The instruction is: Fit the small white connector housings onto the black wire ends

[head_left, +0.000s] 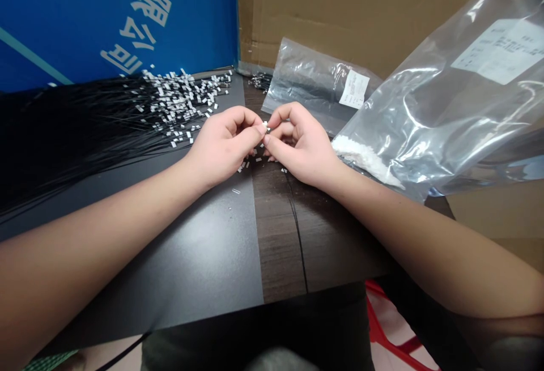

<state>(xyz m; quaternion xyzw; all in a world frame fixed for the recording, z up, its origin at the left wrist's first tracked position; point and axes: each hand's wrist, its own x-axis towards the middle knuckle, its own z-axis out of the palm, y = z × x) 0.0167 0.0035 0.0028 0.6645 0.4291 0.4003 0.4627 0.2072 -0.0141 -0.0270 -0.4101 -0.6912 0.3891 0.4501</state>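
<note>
My left hand (225, 144) and my right hand (297, 144) meet over the middle of the dark table (276, 235), fingers curled in pinches. Between the fingertips sits a tiny white connector piece (266, 126). A thin black wire (297, 224) runs from under my right hand toward the table's front edge. Several small white pieces (249, 162) lie loose on the table just under both hands. To the left, a large fan of black wires (76, 127) with white tips (178, 99) lies spread out.
A grey sheet (204, 246) covers the table's left half. A blue printed board (114, 14) and cardboard (361, 8) stand at the back. A small plastic bag (314, 85) lies behind my hands; a large clear bag (446, 105) holding white pieces (365, 158) lies to the right.
</note>
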